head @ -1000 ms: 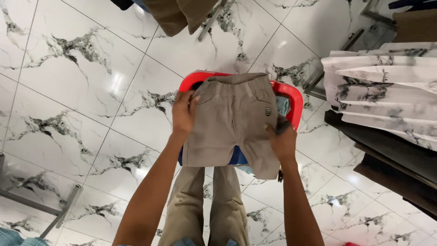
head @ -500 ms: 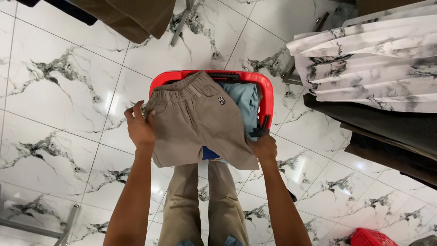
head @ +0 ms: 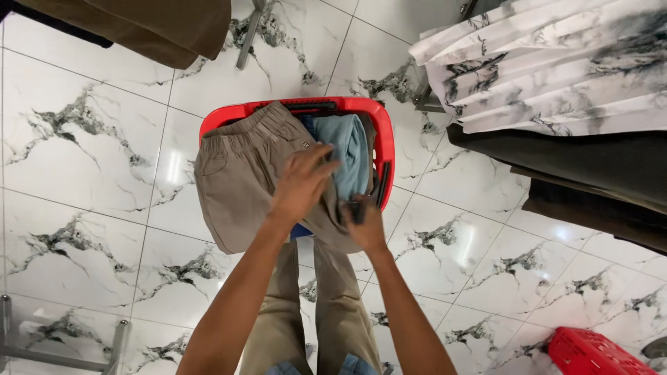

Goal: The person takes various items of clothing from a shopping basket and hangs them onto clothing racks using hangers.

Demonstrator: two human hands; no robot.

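Observation:
A pair of taupe trousers (head: 240,177) with an elastic waistband lies across a red plastic basket (head: 384,139) on the marble floor, hanging over its left rim. My left hand (head: 300,182) presses flat on the trousers near the middle of the basket, fingers spread. At the basket's near right edge my right hand (head: 363,222) is curled around a dark handle or edge; its grip is partly hidden. A light blue garment (head: 347,153) lies inside the basket beside the trousers. My own legs in khaki trousers show below the basket.
White marble-print garments (head: 542,66) and dark ones (head: 590,180) hang on a rack at the right. Brown clothing (head: 153,24) hangs at the top left. A second red basket (head: 597,354) sits at the bottom right. Metal rack legs (head: 62,354) cross the bottom left.
The trousers, held up spread between both hands before, now lie over the basket. My left hand let go of the waistband and moved onto the cloth; my right hand dropped to the basket's edge.

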